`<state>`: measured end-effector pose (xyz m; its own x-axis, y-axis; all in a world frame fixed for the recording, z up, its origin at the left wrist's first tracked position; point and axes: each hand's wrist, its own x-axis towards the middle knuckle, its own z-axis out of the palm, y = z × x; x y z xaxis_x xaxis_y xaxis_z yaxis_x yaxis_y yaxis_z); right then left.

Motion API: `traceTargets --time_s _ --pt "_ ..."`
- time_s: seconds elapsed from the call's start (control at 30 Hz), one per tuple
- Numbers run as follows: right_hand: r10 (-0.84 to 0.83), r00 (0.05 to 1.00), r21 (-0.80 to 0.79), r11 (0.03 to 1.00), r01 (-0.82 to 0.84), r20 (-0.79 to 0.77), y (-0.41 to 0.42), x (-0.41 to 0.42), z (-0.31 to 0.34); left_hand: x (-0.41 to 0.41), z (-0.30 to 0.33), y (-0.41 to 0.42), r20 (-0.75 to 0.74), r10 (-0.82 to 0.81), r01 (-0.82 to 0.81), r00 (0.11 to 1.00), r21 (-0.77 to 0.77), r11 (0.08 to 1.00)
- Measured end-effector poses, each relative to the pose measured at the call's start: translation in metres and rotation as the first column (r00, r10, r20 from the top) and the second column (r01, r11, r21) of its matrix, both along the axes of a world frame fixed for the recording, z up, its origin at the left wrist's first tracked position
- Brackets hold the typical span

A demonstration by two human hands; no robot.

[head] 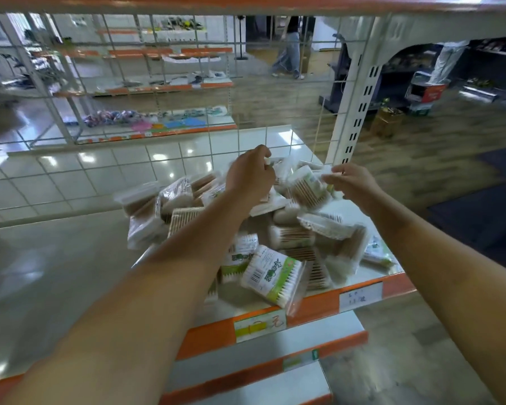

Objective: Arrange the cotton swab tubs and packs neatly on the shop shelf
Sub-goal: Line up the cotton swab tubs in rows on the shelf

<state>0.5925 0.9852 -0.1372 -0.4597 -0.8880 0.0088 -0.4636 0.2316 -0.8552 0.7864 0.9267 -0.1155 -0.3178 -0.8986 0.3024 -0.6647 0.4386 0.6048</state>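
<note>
The left hand (250,173) is reaching over the far side of the heap, its fingers curled and pinching the edge of a clear-wrapped cotton swab pack (278,168) against the thumb. Just right of it, the right hand (351,182) is pinching the corner of another pack (306,187), a tilted one with brown-stemmed swabs showing through the wrap. Both forearms are stretching in from the near edge, the left crossing above the middle of the pile. The pile of swab packs (289,238) is lying jumbled on the right half of the shelf (56,258), packs leaning and overlapping at all angles. Nearest the front, a green-labelled pack (270,274) is lying tilted just behind the orange shelf edge (313,305) and its price tags (259,324). A white wire grid (158,159) is backing the shelf on the far side.
</note>
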Motion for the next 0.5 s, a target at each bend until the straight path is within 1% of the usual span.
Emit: traceTargets --time_s 0.1,0.2,0.27,0.33,0.4,0.5 --pt "0.104 0.995 0.059 0.993 -0.104 0.012 0.003 0.001 -0.007 -0.002 -0.001 -0.003 0.04 -0.01 0.009 0.999 0.028 1.0" --pt "0.148 0.989 0.057 0.987 -0.147 -0.002 0.001 0.001 -0.015 -0.004 -0.004 -0.003 0.04 -0.01 0.009 0.999 0.029 1.0" --pt "0.177 0.984 0.05 0.983 -0.175 -0.036 0.0 0.001 -0.018 -0.005 -0.005 -0.003 -0.019 -0.028 0.029 0.999 0.053 0.998" --pt "0.219 0.972 0.055 0.975 -0.215 -0.079 -0.001 0.001 -0.021 -0.007 -0.007 -0.003 -0.12 -0.033 0.045 0.992 0.097 0.994" --pt "0.225 0.963 0.055 0.974 -0.219 -0.147 0.0 0.002 -0.023 -0.007 -0.007 -0.004 -0.211 -0.019 0.045 0.977 0.119 0.992" --pt "0.22 0.949 0.017 0.975 -0.222 -0.226 0.0 0.0 -0.025 -0.006 -0.004 -0.005 -0.303 -0.006 0.053 0.953 0.148 0.988"
